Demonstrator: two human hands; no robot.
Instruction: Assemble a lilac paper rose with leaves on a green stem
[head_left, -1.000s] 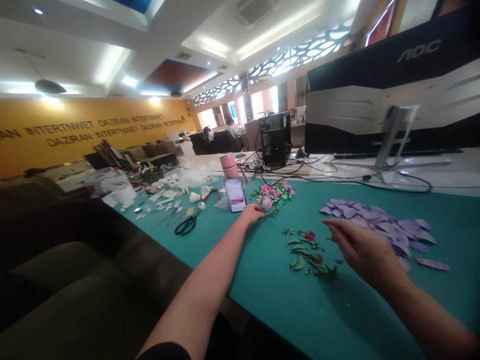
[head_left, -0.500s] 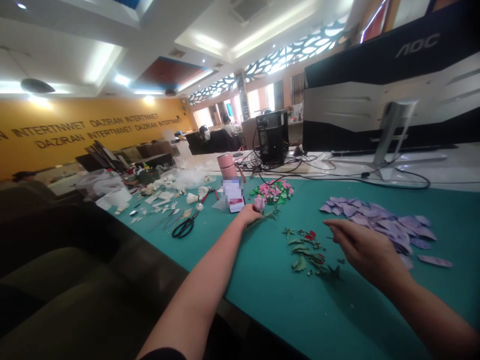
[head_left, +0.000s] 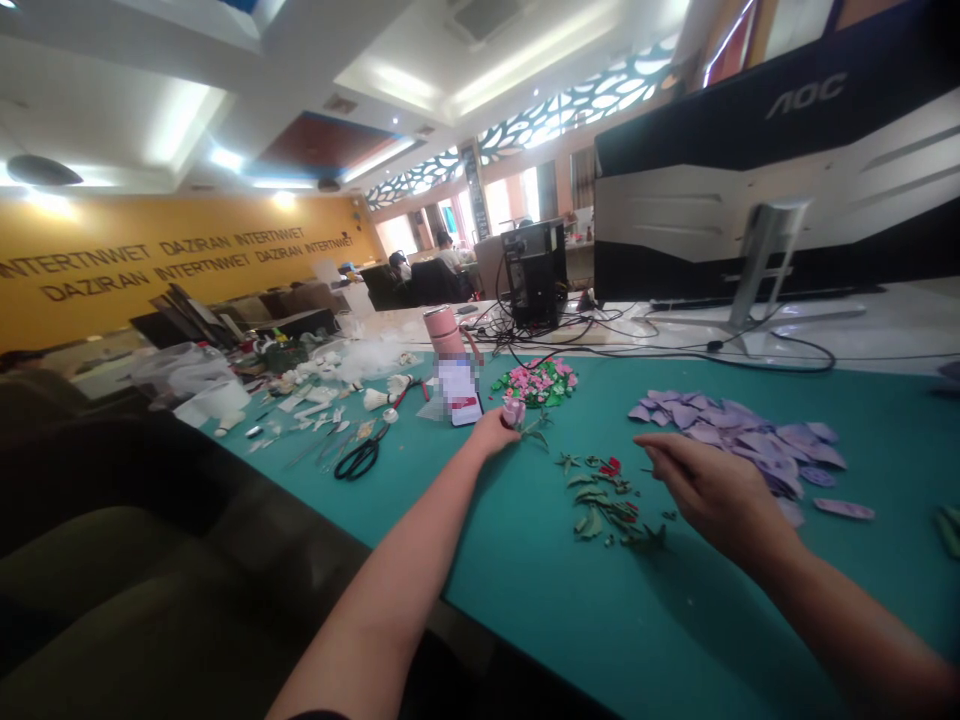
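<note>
My left hand [head_left: 493,432] reaches far out over the teal mat [head_left: 540,600] and is closed on a small pink paper flower [head_left: 514,410] with a green stem and leaves. Just beyond it lies a pile of finished pink and green flowers [head_left: 536,382]. My right hand [head_left: 705,485] hovers low over the mat, its fingers pinched together; what they hold, if anything, is too small to name. It sits between scattered green paper leaves [head_left: 600,500] and a heap of purple paper petals [head_left: 742,432].
Black scissors [head_left: 358,458], white paper scraps and a pink tumbler [head_left: 442,330] lie to the left. A large monitor [head_left: 772,190], cables and a computer tower [head_left: 534,272] stand at the back. A dark sofa [head_left: 150,560] runs along the mat's near left edge. People sit far behind.
My left hand has lifted the pink flower off the mat by the flower pile and drawn it slightly back. My right hand has hardly moved.
</note>
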